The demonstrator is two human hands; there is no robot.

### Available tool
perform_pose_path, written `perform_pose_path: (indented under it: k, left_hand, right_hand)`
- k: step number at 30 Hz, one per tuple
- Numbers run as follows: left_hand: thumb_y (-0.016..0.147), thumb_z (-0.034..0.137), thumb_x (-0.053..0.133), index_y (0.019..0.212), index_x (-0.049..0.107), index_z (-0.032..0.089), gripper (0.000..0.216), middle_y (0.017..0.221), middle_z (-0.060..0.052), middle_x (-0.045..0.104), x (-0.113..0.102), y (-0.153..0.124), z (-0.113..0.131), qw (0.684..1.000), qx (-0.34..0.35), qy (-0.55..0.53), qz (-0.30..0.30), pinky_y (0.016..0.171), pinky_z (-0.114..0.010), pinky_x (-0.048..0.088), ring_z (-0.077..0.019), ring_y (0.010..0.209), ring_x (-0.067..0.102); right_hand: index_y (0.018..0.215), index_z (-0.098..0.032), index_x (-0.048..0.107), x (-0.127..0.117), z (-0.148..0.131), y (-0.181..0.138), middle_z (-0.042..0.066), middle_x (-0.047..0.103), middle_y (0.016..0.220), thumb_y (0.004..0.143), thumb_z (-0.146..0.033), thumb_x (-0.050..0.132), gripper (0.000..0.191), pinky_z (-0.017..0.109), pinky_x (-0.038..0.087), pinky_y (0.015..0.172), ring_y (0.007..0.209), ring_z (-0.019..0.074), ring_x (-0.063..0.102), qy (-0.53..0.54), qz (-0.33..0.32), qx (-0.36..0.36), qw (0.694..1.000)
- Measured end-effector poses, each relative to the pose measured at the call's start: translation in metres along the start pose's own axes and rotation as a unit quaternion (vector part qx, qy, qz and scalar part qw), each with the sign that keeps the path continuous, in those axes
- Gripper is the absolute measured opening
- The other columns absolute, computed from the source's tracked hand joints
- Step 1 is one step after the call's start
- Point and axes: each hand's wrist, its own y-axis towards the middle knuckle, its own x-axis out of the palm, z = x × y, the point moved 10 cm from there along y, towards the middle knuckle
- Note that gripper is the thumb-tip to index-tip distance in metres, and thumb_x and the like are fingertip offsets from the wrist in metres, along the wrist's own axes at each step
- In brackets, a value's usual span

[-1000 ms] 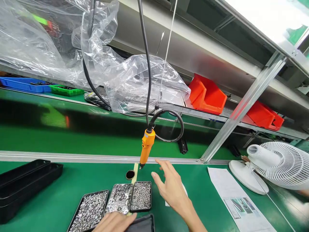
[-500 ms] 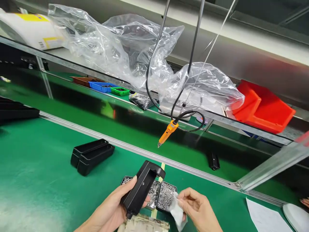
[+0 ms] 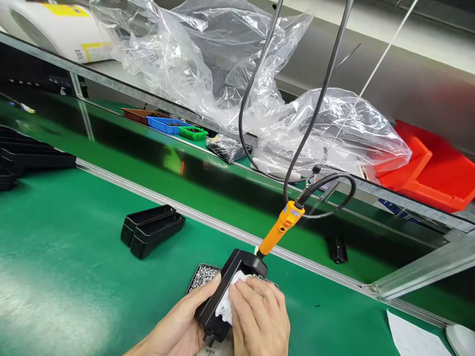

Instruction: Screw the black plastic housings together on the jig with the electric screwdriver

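Both hands (image 3: 222, 321) around black housing (image 3: 228, 291)

Black housing (image 3: 222, 291), white cloth (image 3: 227, 302), orange screwdriver (image 3: 281, 229) (black cord), green bench (image 3: 67, 267), red bins (image 3: 434, 173)

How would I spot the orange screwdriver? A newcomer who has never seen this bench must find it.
Start at the metal shelf draped with clear plastic bags above the green bench. Black cables hang down in front of it to the orange screwdriver, which dangles tilted just above the black case that both hands grip. It is the only orange thing hanging in the air; the red bins sit on the shelf.
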Motion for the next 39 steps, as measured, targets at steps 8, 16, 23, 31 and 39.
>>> perform_pose_path:
  k: [8,16,23,31,39]
  left_hand:
    - [0.097,0.031,0.071,0.139,0.061,0.009,0.049,0.112,-0.014,0.076,0.001,-0.002,0.001,1.0,0.014,0.004,0.007,0.077,-0.026,0.058,-0.0264,0.105,0.072]
    - [0.099,0.032,0.068,0.141,0.061,0.012,0.047,0.118,-0.015,0.074,0.005,-0.004,-0.001,0.999,0.024,0.017,-0.017,0.1,-0.035,0.054,-0.0285,0.112,0.07]
    - [0.097,0.031,0.071,0.136,0.065,0.011,0.045,0.117,-0.016,0.075,0.005,-0.006,0.001,0.999,0.03,0.015,-0.026,0.103,-0.038,0.053,-0.0308,0.112,0.07]
    - [0.098,0.03,0.069,0.132,0.067,0.009,0.04,0.114,-0.015,0.075,0.002,-0.005,0.002,0.999,0.035,0.023,0.0,0.101,-0.038,0.053,-0.0297,0.111,0.07]
    - [0.097,0.038,0.07,0.132,0.067,0.009,0.046,0.112,-0.016,0.075,0.004,-0.004,0.0,0.998,0.022,0.06,-0.013,0.092,-0.037,0.057,-0.0307,0.105,0.072]
  right_hand:
    - [0.111,-0.016,0.073,0.006,-0.016,-0.002,0.009,0.078,0.103,0.095,-0.017,0.055,0.025,0.042,0.059,0.09,0.097,0.0253,0.075,-0.061,-0.01,-0.019,0.998]
    - [0.104,-0.015,0.075,-0.004,-0.014,0.008,0.005,0.08,0.096,0.092,-0.011,0.061,0.019,0.038,0.062,0.079,0.083,0.0213,0.076,-0.038,-0.023,-0.048,0.998]
    - [0.115,-0.017,0.071,0.005,-0.015,-0.012,0.006,0.08,0.097,0.092,-0.01,0.057,0.028,0.042,0.066,0.078,0.087,0.0251,0.078,-0.001,-0.026,-0.029,0.999]
    - [0.112,-0.016,0.071,0.004,-0.02,-0.009,0.008,0.08,0.092,0.092,-0.008,0.058,0.025,0.041,0.067,0.077,0.086,0.0264,0.078,-0.003,-0.018,-0.038,0.999]
    - [0.096,-0.022,0.072,-0.002,0.009,0.004,0.002,0.076,0.081,0.094,-0.013,0.06,0.016,0.027,0.059,0.068,0.072,0.0158,0.072,0.184,-0.038,0.102,0.977]
